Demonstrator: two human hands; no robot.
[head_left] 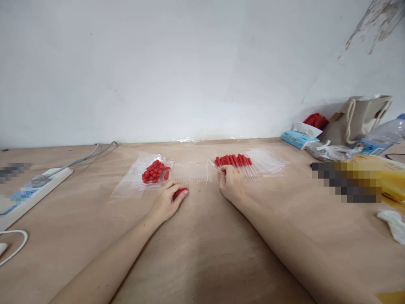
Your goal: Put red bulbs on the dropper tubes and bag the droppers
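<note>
Clearly, my left hand (167, 199) is closed around a red bulb (180, 193), thumb and fingers wrapped on it just above the tabletop (196, 245). My right hand (232, 185) has its fingertips pinched together on a slender clear tube (214, 166), which slants up and leftward from them. Between my hands, a bit farther from me, lies a row of clear tubes (191, 173), side by side. Left of that row, a heap of red bulbs (154, 172) sits on clear plastic bags (126, 183); just beyond my right hand, red-capped tubes (234, 160) lie in a slanting row, with more plastic bags (265, 160) beside them.

For print, I find the blue tissue pack (297, 138) at the back right, its white lettering too small for me to read surely, and a blue-capped bottle (386, 131) whose colourful label I cannot make out. A canvas bag (363, 118) stands behind, and a yellow package (392, 177) is partly masked by blocky blur. Brown, faintly creased covering spreads under everything. Far left lies a white power strip (41, 190) with a grey cable; the pale wall (190, 76) behind is peeling at upper right.
</note>
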